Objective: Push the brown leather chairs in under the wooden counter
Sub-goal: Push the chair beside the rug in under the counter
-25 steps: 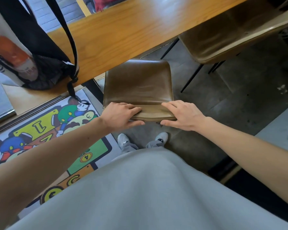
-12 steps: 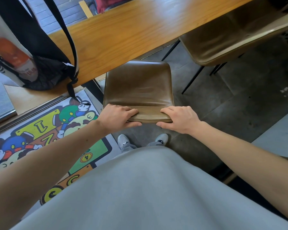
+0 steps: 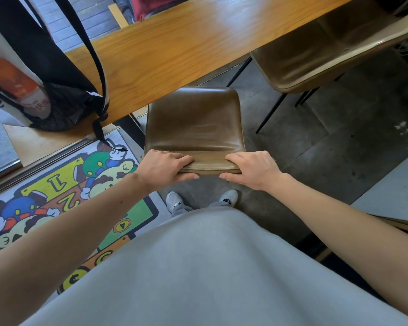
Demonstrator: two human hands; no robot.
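Note:
A brown leather chair (image 3: 194, 124) stands in front of me, its far part tucked under the wooden counter (image 3: 189, 43). My left hand (image 3: 166, 167) grips the left end of the chair's low backrest, fingers over the top and thumb behind. At the right end of that backrest, my right hand (image 3: 251, 169) grips in the same way. A second brown leather chair (image 3: 316, 55) stands to the right, its seat partly under the counter and its black legs on the floor.
A black-strapped bag (image 3: 40, 85) sits on the counter's left end, one strap hanging over the edge near the chair. A colourful cartoon mat (image 3: 52, 196) covers the floor on the left. My shoes (image 3: 174, 202) stand just behind the chair. A grey surface (image 3: 396, 191) lies at right.
The chair has slid slightly further under the counter with both hands on its backrest; my grip has stayed the same.

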